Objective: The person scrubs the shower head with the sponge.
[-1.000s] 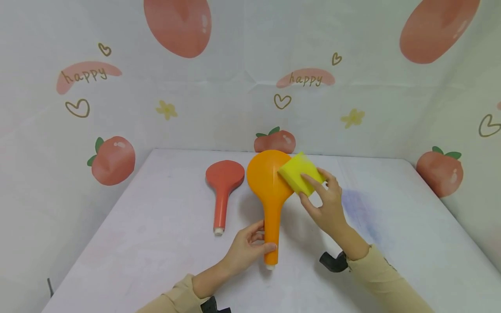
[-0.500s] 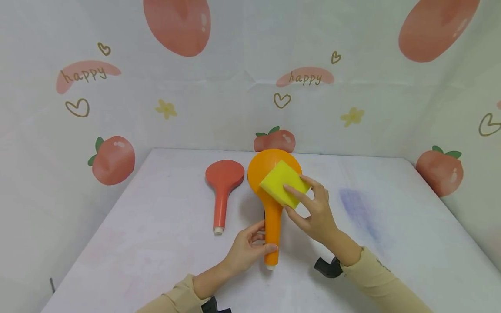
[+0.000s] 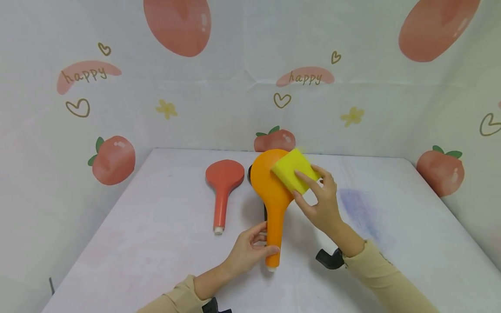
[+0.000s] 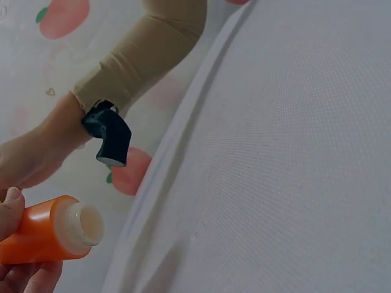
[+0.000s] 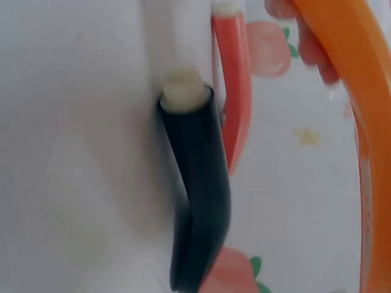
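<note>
My left hand (image 3: 250,250) grips the lower handle of an orange paddle-shaped thing (image 3: 274,195) with a round head. It is held off the table, tilted slightly, head away from me. Its white end piece (image 4: 88,224) shows in the left wrist view. My right hand (image 3: 322,206) pinches a yellow sponge block (image 3: 290,168) between thumb and fingers, against the right side of the orange head. A black thing (image 5: 201,159) of similar shape with a white end lies beneath, mostly hidden by the orange one in the head view. The right wrist view shows neither sponge nor right fingers.
A smaller red paddle-shaped thing (image 3: 224,180) with a white end lies to the left of the orange one. A blue-violet smear (image 3: 360,213) marks the white table (image 3: 129,243) on the right. A fruit-printed cloth (image 3: 219,100) hangs behind and along the sides.
The sponge first slid down and left over the orange head, then back up and right. The orange thing has shifted slightly right, showing some black edge at its left. My left hand keeps its grip.
</note>
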`<state>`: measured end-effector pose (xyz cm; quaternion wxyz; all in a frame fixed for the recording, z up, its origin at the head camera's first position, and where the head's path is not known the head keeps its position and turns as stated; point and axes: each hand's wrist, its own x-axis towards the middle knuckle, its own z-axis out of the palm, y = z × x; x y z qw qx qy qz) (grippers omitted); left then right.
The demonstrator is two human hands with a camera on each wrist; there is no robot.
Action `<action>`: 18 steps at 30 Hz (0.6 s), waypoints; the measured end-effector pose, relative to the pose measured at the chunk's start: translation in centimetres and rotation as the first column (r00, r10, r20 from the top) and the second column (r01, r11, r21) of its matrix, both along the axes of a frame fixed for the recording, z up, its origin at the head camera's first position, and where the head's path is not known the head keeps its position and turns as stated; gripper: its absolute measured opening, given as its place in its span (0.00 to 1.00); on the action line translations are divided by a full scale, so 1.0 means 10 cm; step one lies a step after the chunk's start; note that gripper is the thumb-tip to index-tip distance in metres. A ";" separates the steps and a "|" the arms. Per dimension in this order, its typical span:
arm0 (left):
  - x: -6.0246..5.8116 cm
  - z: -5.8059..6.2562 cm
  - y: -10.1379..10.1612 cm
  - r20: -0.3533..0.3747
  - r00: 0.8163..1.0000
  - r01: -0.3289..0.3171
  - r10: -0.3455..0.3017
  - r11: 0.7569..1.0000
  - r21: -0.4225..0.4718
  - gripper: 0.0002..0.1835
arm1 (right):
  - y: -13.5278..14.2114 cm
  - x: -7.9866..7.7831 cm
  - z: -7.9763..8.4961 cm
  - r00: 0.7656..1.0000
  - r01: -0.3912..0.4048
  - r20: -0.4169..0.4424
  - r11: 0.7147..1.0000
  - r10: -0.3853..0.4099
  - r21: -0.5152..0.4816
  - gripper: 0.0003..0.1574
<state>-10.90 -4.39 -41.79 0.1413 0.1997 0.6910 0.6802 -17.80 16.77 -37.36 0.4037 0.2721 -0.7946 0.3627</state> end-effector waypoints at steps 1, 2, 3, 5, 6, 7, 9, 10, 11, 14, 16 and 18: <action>0.00 0.00 0.00 -0.002 1.000 -0.001 0.001 1.000 -0.003 0.33 | -0.02 0.01 0.00 1.000 -0.015 -0.014 1.000 0.016 0.022 0.29; 0.00 0.00 0.00 0.002 1.000 -0.002 0.003 1.000 -0.007 0.33 | -0.03 0.02 0.00 0.999 -0.028 -0.029 0.999 0.029 0.037 0.28; 0.00 0.00 0.00 0.004 1.000 -0.004 0.004 1.000 -0.012 0.33 | -0.03 0.02 0.00 0.999 -0.036 -0.039 0.998 0.038 0.048 0.28; 0.01 0.00 0.00 0.007 1.000 -0.004 0.004 1.000 -0.014 0.33 | -0.02 0.00 0.02 0.999 -0.026 -0.045 0.998 0.029 0.049 0.28; 0.01 0.00 0.00 0.011 1.000 -0.005 0.005 1.000 -0.015 0.33 | -0.01 -0.02 0.04 0.999 -0.015 -0.038 0.999 0.016 0.039 0.28; 0.01 0.00 0.00 0.013 1.000 -0.006 0.006 1.000 -0.016 0.33 | 0.01 -0.04 0.06 1.000 0.002 -0.025 1.000 -0.001 0.025 0.27; 0.01 0.00 0.00 0.017 1.000 -0.005 0.005 1.000 -0.015 0.33 | 0.06 -0.09 0.10 0.999 0.051 0.016 0.999 -0.050 -0.012 0.24; 0.01 0.00 0.00 0.015 1.000 -0.003 0.003 1.000 -0.013 0.33 | 0.08 -0.12 0.12 0.996 0.075 0.039 0.997 -0.074 -0.030 0.22; 0.01 0.00 0.00 0.021 1.000 -0.004 0.004 1.000 -0.015 0.33 | 0.09 -0.14 0.13 0.994 0.096 0.061 0.994 -0.093 -0.045 0.21; 0.02 0.00 0.00 0.017 1.000 -0.004 0.004 1.000 -0.019 0.33 | 0.11 -0.16 0.15 0.987 0.124 0.107 0.991 -0.117 -0.056 0.25; 0.02 0.00 0.01 0.008 1.000 -0.006 0.006 1.000 -0.020 0.33 | 0.10 -0.16 0.16 0.990 0.101 0.104 0.994 -0.096 -0.040 0.26; 0.02 -0.01 0.01 -0.001 1.000 -0.006 0.006 1.000 -0.019 0.33 | 0.07 -0.14 0.16 0.995 0.063 0.082 0.998 -0.061 -0.017 0.23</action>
